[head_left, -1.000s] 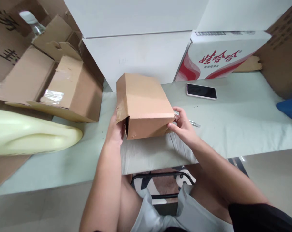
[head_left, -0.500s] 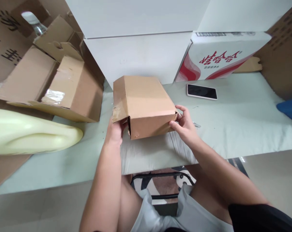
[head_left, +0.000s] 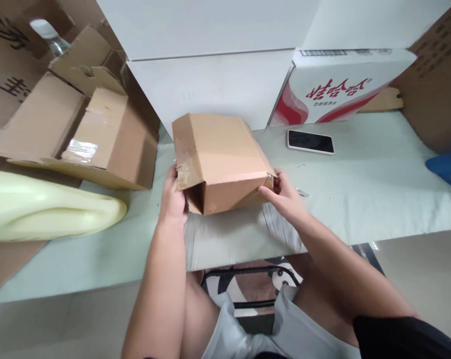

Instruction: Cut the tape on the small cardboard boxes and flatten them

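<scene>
A brown cardboard box [head_left: 228, 149] is tilted between my two hands, over the green cloth. Its left end gapes a little, with a taped flap standing out above a dark opening. My left hand [head_left: 174, 197] grips the box at that left end, its fingers partly hidden behind the flaps. At the near right corner, my right hand [head_left: 283, 194] is closed on the cardboard, thumb on the front side and fingers behind. A small clear strip [head_left: 302, 193] lies on the cloth just right of my right hand.
A phone [head_left: 310, 142] lies right of the box. White cartons [head_left: 210, 85] and a red-and-white carton [head_left: 333, 89] line the back. At left are an opened cardboard box [head_left: 131, 139] and a pale yellow plastic object [head_left: 53, 204]. Something blue [head_left: 447, 169] is at far right.
The box has turned and tilted slightly in my hands. Its left flaps have parted wider, showing more of the dark opening. My left hand has shifted a little along that end.
</scene>
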Available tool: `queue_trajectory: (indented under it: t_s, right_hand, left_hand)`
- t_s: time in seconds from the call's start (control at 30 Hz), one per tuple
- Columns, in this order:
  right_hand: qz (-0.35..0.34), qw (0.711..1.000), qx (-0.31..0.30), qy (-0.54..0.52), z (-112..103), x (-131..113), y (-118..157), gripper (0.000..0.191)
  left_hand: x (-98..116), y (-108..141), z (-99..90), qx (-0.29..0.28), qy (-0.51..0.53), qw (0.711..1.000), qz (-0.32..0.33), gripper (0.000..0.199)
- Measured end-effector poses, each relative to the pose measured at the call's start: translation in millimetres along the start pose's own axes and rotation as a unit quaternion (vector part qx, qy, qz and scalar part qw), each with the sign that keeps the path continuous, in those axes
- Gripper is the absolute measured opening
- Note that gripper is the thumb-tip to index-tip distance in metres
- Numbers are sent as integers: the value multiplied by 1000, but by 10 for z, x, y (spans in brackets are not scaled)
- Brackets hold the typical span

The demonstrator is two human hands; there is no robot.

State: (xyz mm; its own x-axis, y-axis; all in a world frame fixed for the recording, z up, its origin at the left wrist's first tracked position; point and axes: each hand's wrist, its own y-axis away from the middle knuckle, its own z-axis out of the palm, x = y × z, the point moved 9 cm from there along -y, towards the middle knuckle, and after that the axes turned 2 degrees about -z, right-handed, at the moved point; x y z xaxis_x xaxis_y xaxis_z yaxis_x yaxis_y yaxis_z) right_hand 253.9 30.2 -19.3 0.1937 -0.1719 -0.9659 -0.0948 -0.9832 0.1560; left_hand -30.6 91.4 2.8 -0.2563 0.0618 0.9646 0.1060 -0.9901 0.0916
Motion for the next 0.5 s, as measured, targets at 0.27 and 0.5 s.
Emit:
queue_trajectory:
  t_s: [0.27, 0.5]
  right_hand:
    - [-40, 995, 2, -87, -2, -90, -14, 54]
    - [-3, 987, 67, -143, -122, -22, -23, 56]
  left_hand:
    - [-10, 14, 18, 1, 44, 999, -29, 48]
    - [130, 36, -108, 58, -3, 997, 50, 36]
